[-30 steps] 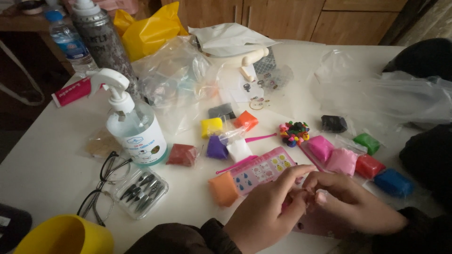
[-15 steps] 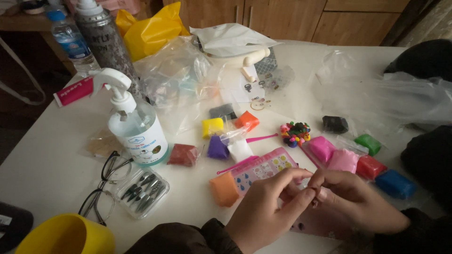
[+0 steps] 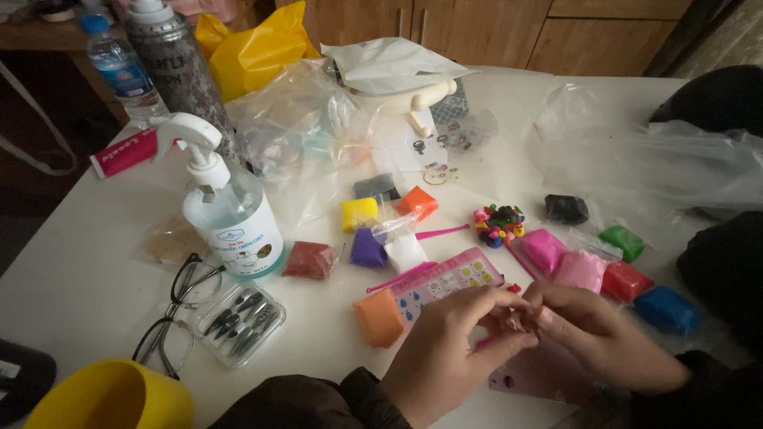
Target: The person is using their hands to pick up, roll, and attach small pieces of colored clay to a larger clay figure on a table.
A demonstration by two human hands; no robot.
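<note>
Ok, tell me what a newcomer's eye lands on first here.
First the left hand and right hand, meeting fingertip to fingertip at the table's near edge. Then the bright clay packets scattered mid-table, and the clear pump bottle standing upright at left.

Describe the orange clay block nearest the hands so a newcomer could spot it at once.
Start at the big pump bottle on the white table and move right past the clear case of tools. The orange clay block lies just beyond, at the lower left end of the pink card, beside the left hand. Unlike the smaller, brighter orange piece farther back, it is paler.
</note>
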